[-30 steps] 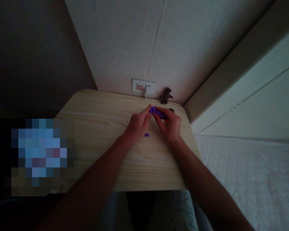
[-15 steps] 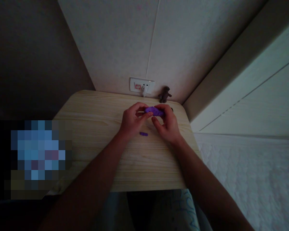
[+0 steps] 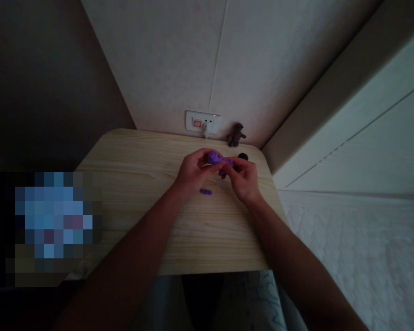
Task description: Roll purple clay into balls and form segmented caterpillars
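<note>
The left hand point(image 3: 192, 170) and the right hand point(image 3: 244, 180) together hold one purple lump point(image 3: 214, 157); a small purple piece point(image 3: 206, 191) lies near, on the wooden surface point(image 3: 221, 236).

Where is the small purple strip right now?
In the head view, the small purple strip lies near the middle of the table, just below the left hand and slightly to its right, below the purple lump.

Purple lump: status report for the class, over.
Left hand and right hand both gripping. Purple lump rounded at left end, narrower toward right. Small purple strip on table, apart from hands, not in the way.
</note>
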A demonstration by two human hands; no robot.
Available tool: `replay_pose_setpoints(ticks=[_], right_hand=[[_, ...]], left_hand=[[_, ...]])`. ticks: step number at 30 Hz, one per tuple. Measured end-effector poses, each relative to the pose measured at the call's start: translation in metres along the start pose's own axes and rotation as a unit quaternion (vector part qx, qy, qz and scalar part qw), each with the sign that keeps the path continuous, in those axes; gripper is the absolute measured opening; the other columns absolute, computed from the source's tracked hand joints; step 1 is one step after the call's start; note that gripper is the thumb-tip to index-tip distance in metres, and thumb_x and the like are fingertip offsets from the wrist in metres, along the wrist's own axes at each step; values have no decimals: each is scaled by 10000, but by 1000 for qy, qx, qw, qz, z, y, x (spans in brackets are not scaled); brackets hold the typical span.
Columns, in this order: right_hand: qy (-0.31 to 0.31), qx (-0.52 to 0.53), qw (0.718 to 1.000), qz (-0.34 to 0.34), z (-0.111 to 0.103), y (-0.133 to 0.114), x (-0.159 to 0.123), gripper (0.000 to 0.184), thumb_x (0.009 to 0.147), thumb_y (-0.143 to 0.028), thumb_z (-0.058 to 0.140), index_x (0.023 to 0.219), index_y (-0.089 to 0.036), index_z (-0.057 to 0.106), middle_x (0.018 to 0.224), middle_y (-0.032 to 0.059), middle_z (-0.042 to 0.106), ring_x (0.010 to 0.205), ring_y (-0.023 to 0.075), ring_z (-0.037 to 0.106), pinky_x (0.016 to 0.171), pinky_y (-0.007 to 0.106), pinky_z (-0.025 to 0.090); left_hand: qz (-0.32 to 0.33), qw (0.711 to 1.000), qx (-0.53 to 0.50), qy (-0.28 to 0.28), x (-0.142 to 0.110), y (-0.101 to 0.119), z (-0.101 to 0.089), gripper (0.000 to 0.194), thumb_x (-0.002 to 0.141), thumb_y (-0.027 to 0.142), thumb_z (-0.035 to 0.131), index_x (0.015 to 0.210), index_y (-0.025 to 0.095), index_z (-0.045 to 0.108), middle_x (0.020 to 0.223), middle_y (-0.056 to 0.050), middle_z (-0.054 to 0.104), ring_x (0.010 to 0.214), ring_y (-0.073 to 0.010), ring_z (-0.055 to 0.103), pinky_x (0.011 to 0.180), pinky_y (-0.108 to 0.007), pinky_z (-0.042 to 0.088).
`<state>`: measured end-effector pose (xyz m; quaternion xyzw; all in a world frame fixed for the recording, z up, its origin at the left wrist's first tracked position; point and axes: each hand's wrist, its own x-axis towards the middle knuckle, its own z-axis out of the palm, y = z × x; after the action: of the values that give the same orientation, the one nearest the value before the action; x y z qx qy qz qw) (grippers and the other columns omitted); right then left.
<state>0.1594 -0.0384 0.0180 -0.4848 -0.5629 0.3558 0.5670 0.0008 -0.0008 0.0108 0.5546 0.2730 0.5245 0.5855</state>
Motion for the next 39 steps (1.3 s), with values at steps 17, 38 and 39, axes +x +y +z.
replay_pose_setpoints(ticks=[17,38,39], right_hand=[[-25,-134,987,-83,9,6,-11,439,893,-471,780,1241,-241,644,1059,71,761,853,196,724,785,341,594],[-79,-136,984,-80,-3,3,-5,362,861,-437,817,1142,-238,705,989,42,761,792,170,690,692,299,559],[-76,-146,983,-80,-4,2,-6,339,858,-443,821,1100,-228,719,955,43,765,780,171,688,692,301,555]], left_hand=[[8,984,110,140,1,-1,-3,271,724,369,856,838,151,744,794,-33,767,715,-164,713,702,-277,587],[-6,992,68,103,3,-3,-8,244,724,379,841,817,159,794,765,-35,764,684,-150,676,638,-259,551],[-10,993,72,93,3,-2,-8,241,722,380,839,797,156,791,737,-35,753,643,-142,655,593,-249,525]])
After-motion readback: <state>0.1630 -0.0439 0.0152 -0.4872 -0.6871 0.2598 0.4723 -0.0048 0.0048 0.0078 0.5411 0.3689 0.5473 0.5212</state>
